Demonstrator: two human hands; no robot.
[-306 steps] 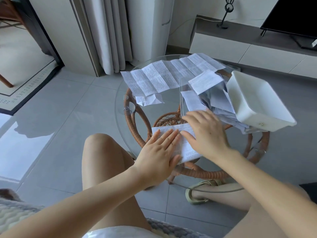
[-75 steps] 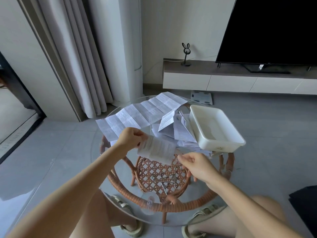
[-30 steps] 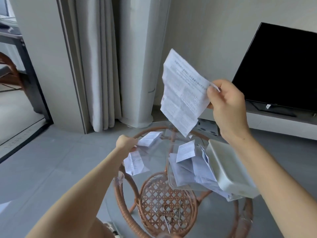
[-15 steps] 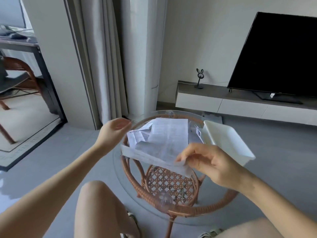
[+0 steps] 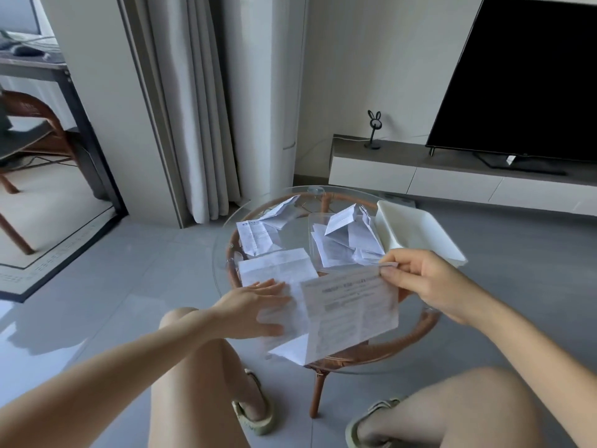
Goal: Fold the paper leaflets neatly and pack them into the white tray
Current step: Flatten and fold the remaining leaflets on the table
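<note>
Leaflet [image 5: 349, 315] lies across the table's [image 5: 292, 232] near edge, long axis left to right; right hand [image 5: 429, 286] pinches its far right corner; left hand [image 5: 255, 308] presses flat, fingers straight, on its left half; tray [image 5: 416, 231] sits just beyond the right hand.

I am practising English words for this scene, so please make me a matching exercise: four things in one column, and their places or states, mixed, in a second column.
1 white tray
2 left hand
3 right hand
4 rabbit figure

a pinches the leaflet's top corner
b stands on the TV bench
c sits on the glass table's right side
d rests flat on the leaflet

Pairs: 1-c; 2-d; 3-a; 4-b
</note>
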